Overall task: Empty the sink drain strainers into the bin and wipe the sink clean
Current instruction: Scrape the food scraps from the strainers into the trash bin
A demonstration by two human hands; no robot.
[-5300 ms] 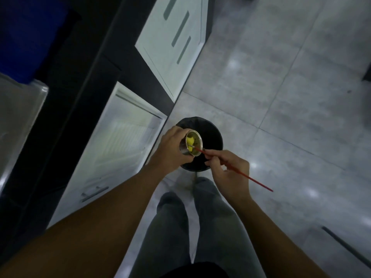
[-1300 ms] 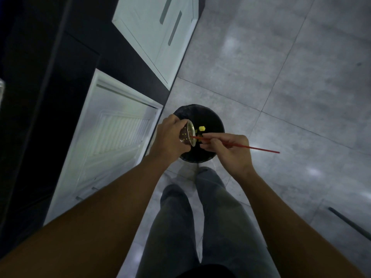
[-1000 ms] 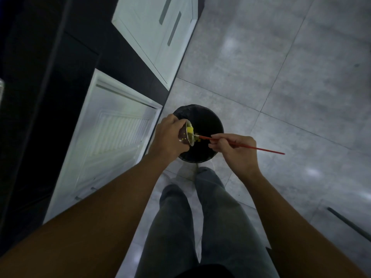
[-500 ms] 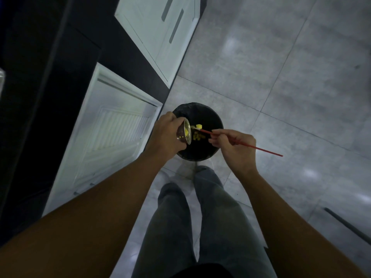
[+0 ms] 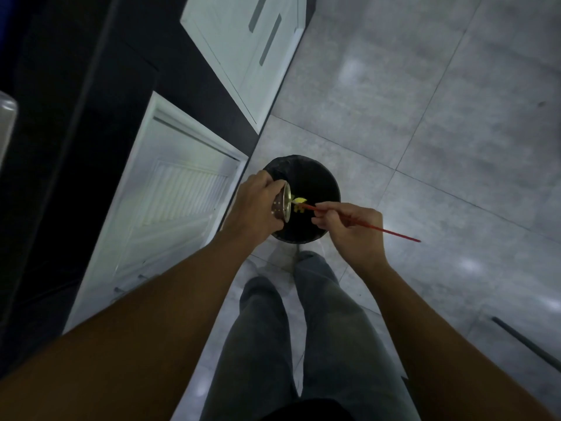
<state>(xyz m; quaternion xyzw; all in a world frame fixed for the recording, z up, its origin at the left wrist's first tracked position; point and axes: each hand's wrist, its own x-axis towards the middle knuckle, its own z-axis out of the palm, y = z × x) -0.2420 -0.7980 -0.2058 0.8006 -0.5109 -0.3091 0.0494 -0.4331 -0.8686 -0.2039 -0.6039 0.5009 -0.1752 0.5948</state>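
Observation:
My left hand (image 5: 254, 205) grips a small perforated metal drain strainer (image 5: 281, 205), tipped on its side with its mouth facing right over the round black bin (image 5: 315, 183). My right hand (image 5: 352, 229) pinches a thin red stick (image 5: 385, 230) whose tip reaches the strainer's mouth. Yellow food scraps (image 5: 299, 204) hang at the stick's tip, just outside the strainer and above the bin's dark inside.
White cabinet doors (image 5: 170, 202) under a dark counter (image 5: 60, 132) stand to the left of the bin. Grey floor tiles (image 5: 440, 132) spread to the right. My legs in grey trousers (image 5: 303, 329) are just behind the bin. A dark bar (image 5: 525, 341) lies at the lower right.
The strainer has tipped further onto its side over the bin. The stick has dragged yellow scraps out of its mouth; some have dropped from view.

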